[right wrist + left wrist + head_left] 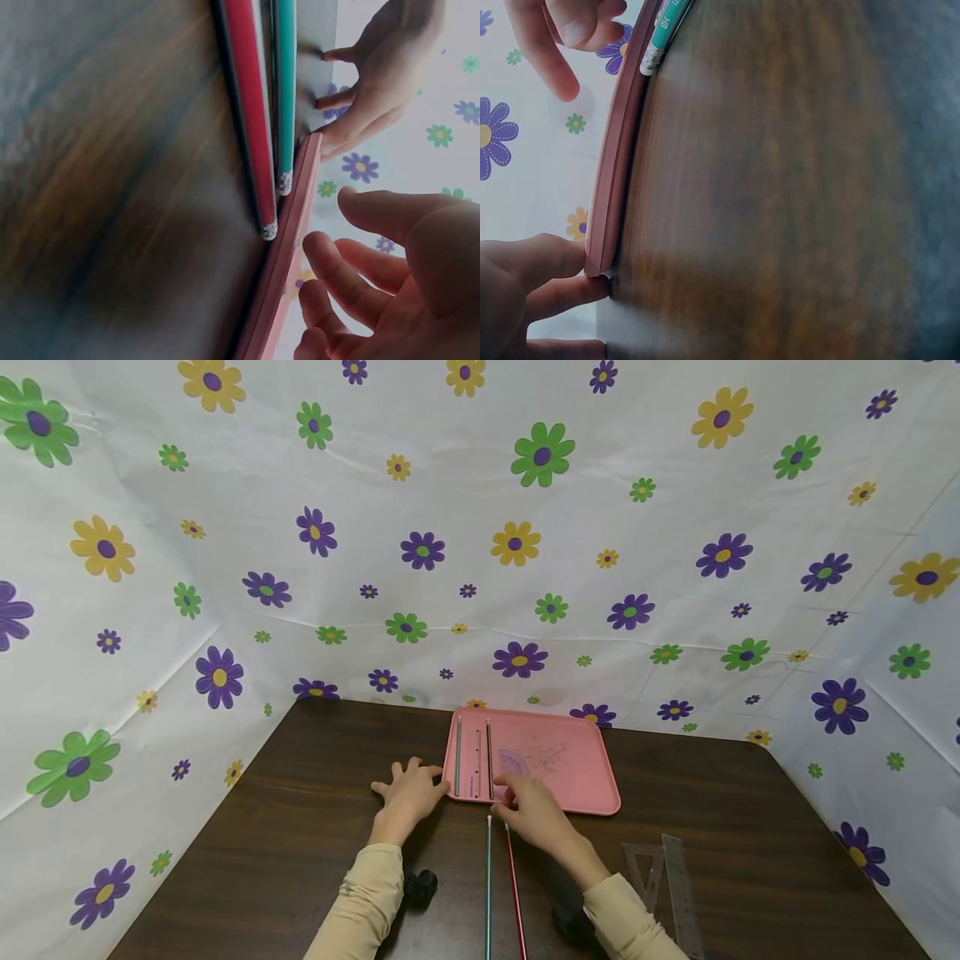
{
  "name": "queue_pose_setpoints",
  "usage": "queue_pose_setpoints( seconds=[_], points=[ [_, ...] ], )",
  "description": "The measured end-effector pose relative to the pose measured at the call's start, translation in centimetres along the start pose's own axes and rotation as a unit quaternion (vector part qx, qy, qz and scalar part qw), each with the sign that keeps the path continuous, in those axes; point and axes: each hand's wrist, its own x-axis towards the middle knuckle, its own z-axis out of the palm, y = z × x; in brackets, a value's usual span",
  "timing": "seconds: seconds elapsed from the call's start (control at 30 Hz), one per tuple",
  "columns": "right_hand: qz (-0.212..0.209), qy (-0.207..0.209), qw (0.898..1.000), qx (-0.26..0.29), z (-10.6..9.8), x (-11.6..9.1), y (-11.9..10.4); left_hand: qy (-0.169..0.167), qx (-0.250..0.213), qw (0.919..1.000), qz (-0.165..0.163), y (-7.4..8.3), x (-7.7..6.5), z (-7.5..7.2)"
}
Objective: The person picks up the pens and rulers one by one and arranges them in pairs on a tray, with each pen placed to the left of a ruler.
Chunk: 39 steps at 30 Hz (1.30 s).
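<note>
A pink tray (585, 789) lies toward the back of the table. My left hand (408, 797) touches its near left corner, fingers spread on the table; in the left wrist view, the thumb and a finger meet the tray's corner. My right hand (534, 814) hovers over the near rim with loosely bent fingers and nothing in them. Inside the tray, a green pencil (458, 756), a clear strip like a ruler (477, 764) and a dark pencil (490, 760) lie side by side. In front of the tray are a teal pencil (489, 885) and a red pencil (515, 889), eraser ends toward it.
A clear set square (645, 864) and a clear ruler (681, 893) lie on the table at the right. Purple arc markings show on the tray beside my right hand. A white flowered sheet (480, 493) stands behind the brown table (300, 827).
</note>
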Motion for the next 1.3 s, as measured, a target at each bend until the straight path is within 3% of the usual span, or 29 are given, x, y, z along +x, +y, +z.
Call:
queue_pose_setpoints(
  seconds=[0.4, 0.83, 1.3],
  points=[
    [0.019, -0.051, 0.999, 0.005, 0.1, -1.2, -1.5, 0.002, 0.0, 1.0, 0.0, 0.0, -0.1, 0.1],
    [-0.023, -0.067, 0.997, -0.041, 0.4, -2.0, -2.3, 0.0, 0.003, 1.0, 0.0, -0.1, 0.1, 0.1],
    [-0.013, -0.123, 0.99, -0.063, 0.6, -2.9, -3.7, 0.0, 0.005, 1.0, 0.002, 0.0, 0.0, -0.1]
  ],
)
